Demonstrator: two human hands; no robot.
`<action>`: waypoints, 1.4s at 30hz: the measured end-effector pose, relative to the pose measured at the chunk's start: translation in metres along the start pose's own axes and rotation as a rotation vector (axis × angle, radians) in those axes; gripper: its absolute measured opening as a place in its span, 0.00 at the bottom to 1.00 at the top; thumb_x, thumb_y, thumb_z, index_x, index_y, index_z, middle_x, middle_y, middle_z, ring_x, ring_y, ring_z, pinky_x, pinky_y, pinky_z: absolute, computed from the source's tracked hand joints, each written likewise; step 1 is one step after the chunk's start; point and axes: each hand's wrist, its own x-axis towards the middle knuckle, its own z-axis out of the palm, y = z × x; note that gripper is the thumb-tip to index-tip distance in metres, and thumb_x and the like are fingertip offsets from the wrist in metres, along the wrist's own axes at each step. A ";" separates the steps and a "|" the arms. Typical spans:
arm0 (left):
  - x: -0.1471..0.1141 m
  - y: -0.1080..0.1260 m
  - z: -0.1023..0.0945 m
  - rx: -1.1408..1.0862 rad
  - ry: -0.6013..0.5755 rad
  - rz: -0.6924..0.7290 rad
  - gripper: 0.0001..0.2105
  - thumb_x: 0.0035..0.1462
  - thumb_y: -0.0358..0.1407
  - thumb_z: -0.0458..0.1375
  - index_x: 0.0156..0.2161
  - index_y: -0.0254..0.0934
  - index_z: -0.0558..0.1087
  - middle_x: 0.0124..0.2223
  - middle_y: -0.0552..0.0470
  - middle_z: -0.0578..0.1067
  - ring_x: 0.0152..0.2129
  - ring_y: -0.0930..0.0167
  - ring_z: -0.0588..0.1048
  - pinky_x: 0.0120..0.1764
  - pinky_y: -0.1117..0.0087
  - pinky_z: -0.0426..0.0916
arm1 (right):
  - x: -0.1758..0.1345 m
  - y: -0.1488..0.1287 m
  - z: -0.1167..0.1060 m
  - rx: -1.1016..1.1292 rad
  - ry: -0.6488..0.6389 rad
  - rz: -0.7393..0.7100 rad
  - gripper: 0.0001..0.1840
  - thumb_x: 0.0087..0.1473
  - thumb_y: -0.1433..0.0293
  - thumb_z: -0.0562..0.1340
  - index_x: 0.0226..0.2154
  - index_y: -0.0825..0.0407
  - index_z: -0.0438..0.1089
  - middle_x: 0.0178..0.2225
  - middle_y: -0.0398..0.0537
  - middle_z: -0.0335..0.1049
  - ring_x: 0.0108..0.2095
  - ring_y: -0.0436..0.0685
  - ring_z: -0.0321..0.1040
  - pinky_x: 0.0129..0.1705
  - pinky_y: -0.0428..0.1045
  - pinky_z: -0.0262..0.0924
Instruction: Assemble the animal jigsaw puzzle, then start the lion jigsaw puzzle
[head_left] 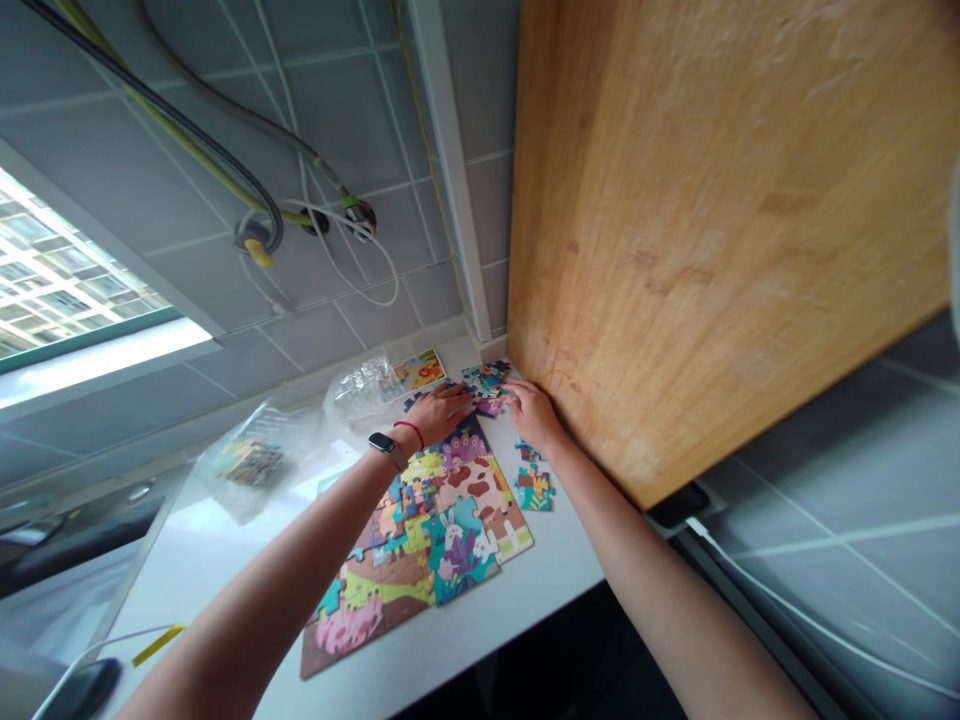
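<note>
A partly joined jigsaw puzzle (pixel 457 520) with cartoon animals, among them white rabbits and a brown-spotted animal, lies on the white table. My left hand (pixel 442 408), wearing a watch and a red cord at the wrist, reaches over its far edge. Its fingers are stretched flat on dark blue pieces. Just right of it, my right hand (pixel 532 412) has bent fingers closed at the edge of a pile of loose puzzle pieces (pixel 486 376). A small piece seems pinched at its fingertips, partly hidden. More loose pieces (pixel 534 488) lie nearer me, beside the puzzle's right side.
A tall wooden board (pixel 712 220) stands close along the right. Crumpled clear plastic (pixel 361 388) and a picture card (pixel 421 370) lie at the back, and a plastic bag of pieces (pixel 251 460) at the left. Cables (pixel 292 150) hang on the tiled wall.
</note>
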 end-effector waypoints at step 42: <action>0.021 0.022 0.003 -0.207 0.089 0.149 0.10 0.63 0.32 0.60 0.47 0.42 0.82 0.49 0.51 0.83 0.48 0.66 0.80 0.56 0.65 0.73 | -0.014 -0.018 -0.005 -0.308 -0.172 -0.078 0.20 0.60 0.70 0.64 0.55 0.53 0.77 0.63 0.61 0.67 0.65 0.68 0.61 0.68 0.65 0.56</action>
